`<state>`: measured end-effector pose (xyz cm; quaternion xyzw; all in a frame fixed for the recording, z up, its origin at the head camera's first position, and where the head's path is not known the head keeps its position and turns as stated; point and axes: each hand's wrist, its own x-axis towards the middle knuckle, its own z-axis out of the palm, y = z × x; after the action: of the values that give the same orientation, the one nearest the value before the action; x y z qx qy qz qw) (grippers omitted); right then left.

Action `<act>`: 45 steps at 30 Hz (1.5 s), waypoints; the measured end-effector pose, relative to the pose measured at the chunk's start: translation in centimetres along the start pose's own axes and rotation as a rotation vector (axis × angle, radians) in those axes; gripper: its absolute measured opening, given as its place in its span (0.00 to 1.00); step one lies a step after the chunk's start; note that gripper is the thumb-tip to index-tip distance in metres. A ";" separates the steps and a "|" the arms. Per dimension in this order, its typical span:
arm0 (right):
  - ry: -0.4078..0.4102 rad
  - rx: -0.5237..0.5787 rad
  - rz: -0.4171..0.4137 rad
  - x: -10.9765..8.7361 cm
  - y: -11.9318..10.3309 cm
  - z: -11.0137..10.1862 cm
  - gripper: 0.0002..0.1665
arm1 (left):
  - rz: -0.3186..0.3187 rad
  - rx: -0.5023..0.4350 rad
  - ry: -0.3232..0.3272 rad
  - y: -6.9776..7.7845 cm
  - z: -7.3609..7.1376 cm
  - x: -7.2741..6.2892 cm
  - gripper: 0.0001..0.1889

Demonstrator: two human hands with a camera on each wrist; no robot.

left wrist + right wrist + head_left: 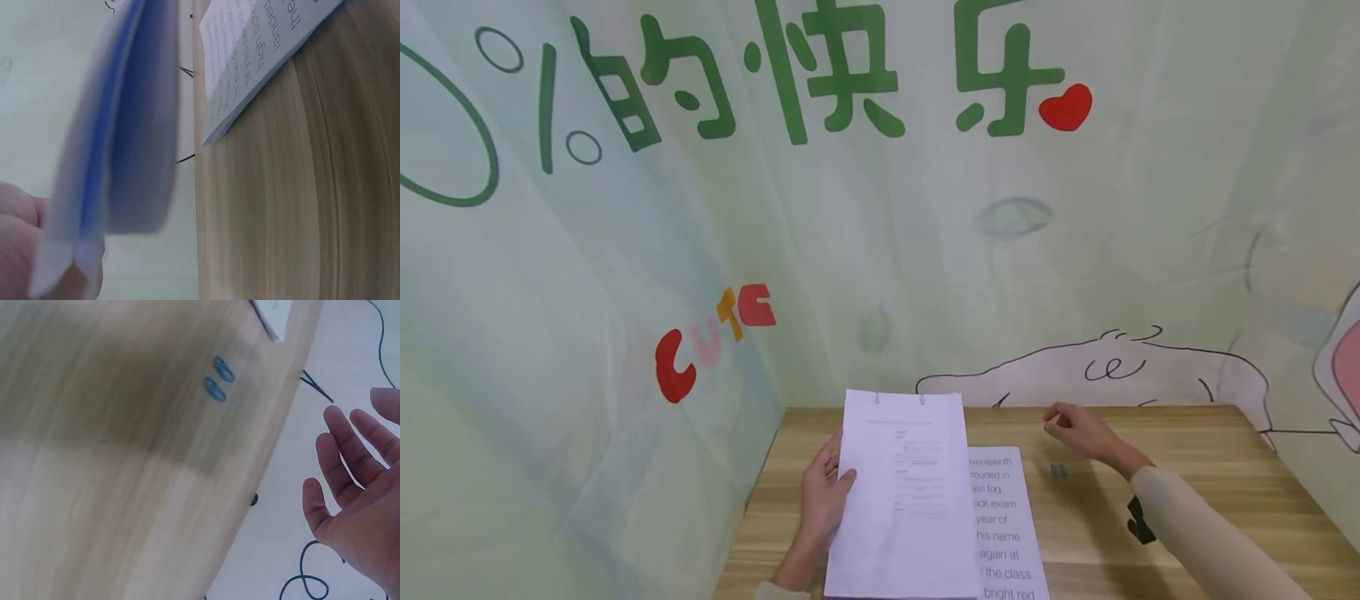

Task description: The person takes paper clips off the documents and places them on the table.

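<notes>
My left hand [822, 502] grips a sheaf of printed papers [910, 533] by its left edge, thumb on the front. Two paper clips [922, 399] sit on the sheaf's top edge. In the left wrist view the sheaf [140, 125] is blurred and seen edge-on, with a blue layer among the white. Over the right part of the table my right hand [1086, 435] is raised, holding nothing; its fingers [340, 469] are loosely bent and spread in the right wrist view. Below it, two blue paper clips [220, 378] lie side by side on the wood.
Another stack of large-print pages [1007, 533] lies on the wooden table [1225, 500], partly under the held sheaf. A black object [1141, 521] shows beside the right sleeve. A printed curtain [880, 250] hangs along the table's back and left sides.
</notes>
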<state>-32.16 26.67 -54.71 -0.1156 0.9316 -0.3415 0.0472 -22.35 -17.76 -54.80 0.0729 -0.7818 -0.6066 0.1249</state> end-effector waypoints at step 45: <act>-0.014 0.128 -0.055 1.3 -4.4 1.0 0.27 | -0.018 -0.141 -0.125 0.3 5.7 -3.3 0.38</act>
<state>-32.45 22.45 -52.67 -0.1401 0.9040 -0.4007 0.0517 -20.77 -11.50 -56.16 0.0330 -0.7427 -0.6646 0.0753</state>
